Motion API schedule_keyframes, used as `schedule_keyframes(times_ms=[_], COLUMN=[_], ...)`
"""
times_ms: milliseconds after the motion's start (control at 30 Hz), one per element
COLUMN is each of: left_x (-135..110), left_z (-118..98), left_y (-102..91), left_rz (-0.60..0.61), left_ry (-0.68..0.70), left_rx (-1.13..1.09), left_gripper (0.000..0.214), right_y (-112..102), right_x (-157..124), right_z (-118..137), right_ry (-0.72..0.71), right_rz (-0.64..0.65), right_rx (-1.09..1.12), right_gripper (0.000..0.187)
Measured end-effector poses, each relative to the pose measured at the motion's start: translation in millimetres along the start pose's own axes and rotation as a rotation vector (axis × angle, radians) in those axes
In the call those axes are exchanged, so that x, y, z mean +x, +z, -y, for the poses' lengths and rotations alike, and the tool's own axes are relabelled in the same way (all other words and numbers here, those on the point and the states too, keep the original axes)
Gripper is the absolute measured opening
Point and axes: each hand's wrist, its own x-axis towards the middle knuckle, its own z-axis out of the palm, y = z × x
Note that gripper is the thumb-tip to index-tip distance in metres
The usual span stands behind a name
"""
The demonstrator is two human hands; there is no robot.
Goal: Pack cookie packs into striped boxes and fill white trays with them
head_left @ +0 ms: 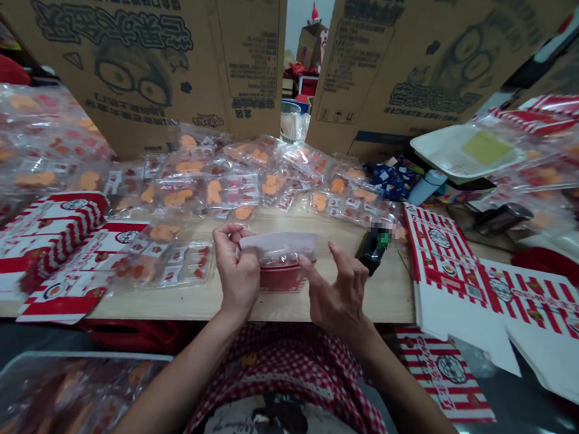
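Observation:
My left hand (235,266) pinches the top left corner of a clear plastic packet (280,266), which has a white upper band and red print showing inside. My right hand (336,291) is at the packet's right side, its thumb tip against the edge and its fingers spread apart above the wooden table (388,298). Beyond my hands lie several clear packets of orange pieces (231,189), spread in overlapping layers. A black handheld item with a green part (372,249) stands just right of my right hand, partly blurred.
Flat red-and-white striped cartons lie at the table's left (51,252) and right (489,293). Large printed cardboard sheets (132,51) stand along the back. A white plastic tray (465,150) sits at upper right, and a clear bin of packets (65,393) sits low at left.

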Motion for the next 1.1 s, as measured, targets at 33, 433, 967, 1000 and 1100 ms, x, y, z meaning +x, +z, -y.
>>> schedule_keyframes(times_ms=[33, 433, 967, 1000, 1100], left_x=[0.1, -4.3, 17.9, 18.8, 17.6], left_z=[0.1, 7.2, 11.7, 9.7, 8.7], left_y=[-0.2, -2.8, -30.5, -29.4, -27.0], left_rz=[0.011, -0.082, 0.49, 0.522, 0.488], left_ry=[-0.001, 0.193, 0.583, 0.53, 0.286], left_rx=[-0.004, 0.016, 0.285, 0.268, 0.087], left_gripper=[0.04, 0.029, 0.018, 0.018, 0.016], right_y=[-0.6, -29.6, 24.7, 20.9, 9.2], right_x=[1.8, 71.4, 24.4, 28.9, 40.2], right_z=[1.8, 3.3, -23.5, -27.3, -35.9], right_ry=[0.02, 0.096, 0.242, 0.249, 0.348], right_rz=[0.044, 0.423, -0.086, -0.05, 0.143], right_rx=[-0.014, 0.21, 0.489, 0.535, 0.746], right_gripper=[0.067, 0.005, 0.024, 0.018, 0.006])
